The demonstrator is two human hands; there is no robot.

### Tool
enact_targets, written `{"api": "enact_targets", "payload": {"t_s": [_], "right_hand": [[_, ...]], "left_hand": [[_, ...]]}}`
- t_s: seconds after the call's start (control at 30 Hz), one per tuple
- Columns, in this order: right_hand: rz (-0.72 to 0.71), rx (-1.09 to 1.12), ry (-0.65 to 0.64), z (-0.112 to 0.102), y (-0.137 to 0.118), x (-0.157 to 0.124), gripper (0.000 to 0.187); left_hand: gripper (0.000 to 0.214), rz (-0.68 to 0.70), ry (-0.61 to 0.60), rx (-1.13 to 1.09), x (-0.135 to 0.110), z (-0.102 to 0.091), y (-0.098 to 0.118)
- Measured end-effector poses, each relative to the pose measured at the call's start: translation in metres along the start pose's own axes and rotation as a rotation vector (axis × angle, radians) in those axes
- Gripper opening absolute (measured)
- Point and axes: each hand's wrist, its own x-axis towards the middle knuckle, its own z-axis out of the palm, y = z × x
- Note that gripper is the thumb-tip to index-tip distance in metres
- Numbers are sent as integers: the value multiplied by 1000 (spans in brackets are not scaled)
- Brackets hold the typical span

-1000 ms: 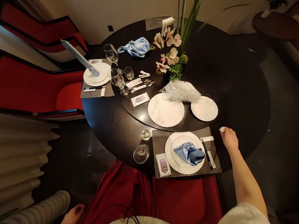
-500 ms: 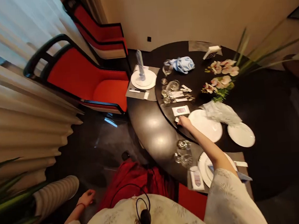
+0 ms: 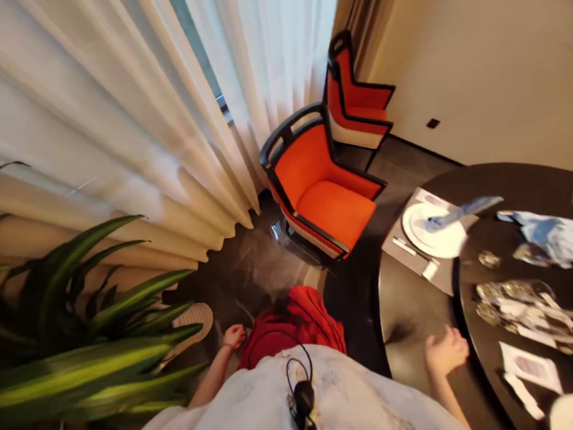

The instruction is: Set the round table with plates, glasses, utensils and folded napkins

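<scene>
Left hand: low, left of centre in the frame, relaxed, fingers loosely curled
Left wrist: wearing a thin red band
Right hand: lower right, open, fingers spread, blurred
Right forearm: rising from the bottom edge

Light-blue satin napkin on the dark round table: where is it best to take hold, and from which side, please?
Pinch the bunched middle of the crumpled light-blue satin napkin from straight above. It lies loose on the dark round table, so a fold should lift easily; a low approach from the near side would cross the blurred glasses and cutlery.
</scene>
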Motion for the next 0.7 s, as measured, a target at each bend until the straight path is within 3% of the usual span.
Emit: {"api": "enact_targets", "payload": {"t_s": [0.07, 0.2, 0.33, 0.4, 0.53, 0.63, 0.7], "right_hand": [[19, 59, -6, 12, -89, 26, 60], [-315, 235, -202, 35, -254, 111, 55], [-342, 425, -119, 37, -380, 235, 48], [-291, 549, -3, 27, -439, 311, 46], [-180, 850, 173, -4, -564, 477, 53], [-63, 1082, 150, -23, -651, 581, 72], [25, 1196, 99, -30, -693, 623, 86]], "left_hand": [[13, -8, -21, -66, 59, 2, 48], [10, 104, -83, -122, 174, -13, 161], [18, 374, -133, -38, 258, -73, 264], [19, 487, -80, -28, 293, -112, 309], [24, 569, 64, -110, 374, -182, 392], [23, 622, 46, -64, 449, -216, 461], [21, 664, -46, 35, 498, -228, 513]]}}
